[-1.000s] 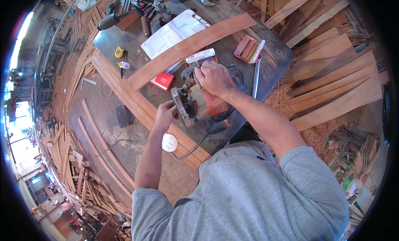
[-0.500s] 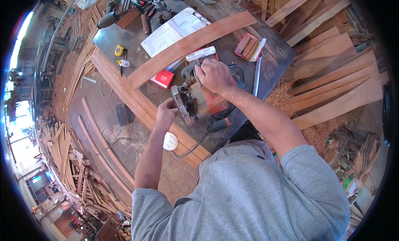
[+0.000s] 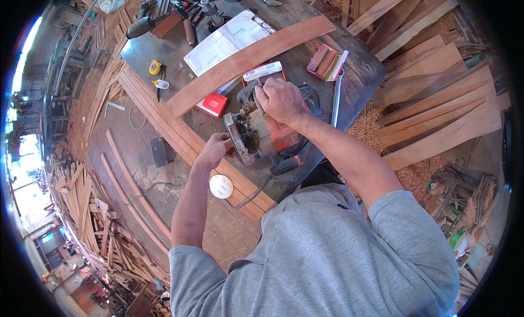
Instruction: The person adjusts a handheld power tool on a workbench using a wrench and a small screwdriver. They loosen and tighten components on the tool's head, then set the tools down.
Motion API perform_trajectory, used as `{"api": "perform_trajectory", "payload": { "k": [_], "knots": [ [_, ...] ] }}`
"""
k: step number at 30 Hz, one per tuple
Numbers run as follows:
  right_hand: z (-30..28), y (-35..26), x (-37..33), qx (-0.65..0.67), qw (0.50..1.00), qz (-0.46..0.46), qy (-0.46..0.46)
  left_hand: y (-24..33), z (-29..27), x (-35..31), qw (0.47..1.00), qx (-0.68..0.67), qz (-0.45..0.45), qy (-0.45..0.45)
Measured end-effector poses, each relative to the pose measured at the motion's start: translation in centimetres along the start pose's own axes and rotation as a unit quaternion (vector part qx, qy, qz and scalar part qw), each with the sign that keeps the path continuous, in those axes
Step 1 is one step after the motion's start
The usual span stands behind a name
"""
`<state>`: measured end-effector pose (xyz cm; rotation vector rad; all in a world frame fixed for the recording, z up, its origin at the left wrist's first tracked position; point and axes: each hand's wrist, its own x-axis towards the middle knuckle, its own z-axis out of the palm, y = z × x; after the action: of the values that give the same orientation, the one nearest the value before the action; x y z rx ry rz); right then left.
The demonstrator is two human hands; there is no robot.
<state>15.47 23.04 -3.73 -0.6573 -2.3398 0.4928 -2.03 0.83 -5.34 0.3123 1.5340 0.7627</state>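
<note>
A red and black router (image 3: pixel 273 132) lies on its side on the dark worktop, its round metal base plate (image 3: pixel 238 139) turned to the left. My right hand (image 3: pixel 281 100) is closed over a handle at the router's top. At the underside of the base plate, my left hand (image 3: pixel 214 150) has its fingers bent together in a pinch. Its fingertips are partly hidden, so what lies between them cannot be made out. Behind the router sit a long white box (image 3: pixel 263 71) and a small red box (image 3: pixel 212 104). A white sanding disc (image 3: pixel 221 186) lies below my left wrist.
A curved wooden board (image 3: pixel 251 63) crosses the worktop beyond the router, over papers (image 3: pixel 224 43). Long wooden strips (image 3: pixel 158 115) run along the left edge. A wrench (image 3: pixel 338 98) and an open red case (image 3: pixel 326 62) lie right. The router's cord (image 3: pixel 256 192) loops near my body.
My left hand and forearm have shifted slightly left at the base plate, with the wrist turned a little. My right hand keeps its hold, and the router stays in place.
</note>
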Motion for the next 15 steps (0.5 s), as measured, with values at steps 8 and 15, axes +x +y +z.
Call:
{"api": "perform_trajectory", "payload": {
  "k": [8, 15],
  "knots": [
    [0.0, -0.1, -0.1, 0.001, 1.000, 0.001, 0.002, -0.5, 2.6, -1.4, 0.977, -0.020, 0.194, 0.090],
    [-0.1, 0.0, 0.0, 0.000, 1.000, -0.003, -0.003, -1.1, 1.9, -0.7, 0.974, -0.098, 0.178, 0.099]
  ]
}}
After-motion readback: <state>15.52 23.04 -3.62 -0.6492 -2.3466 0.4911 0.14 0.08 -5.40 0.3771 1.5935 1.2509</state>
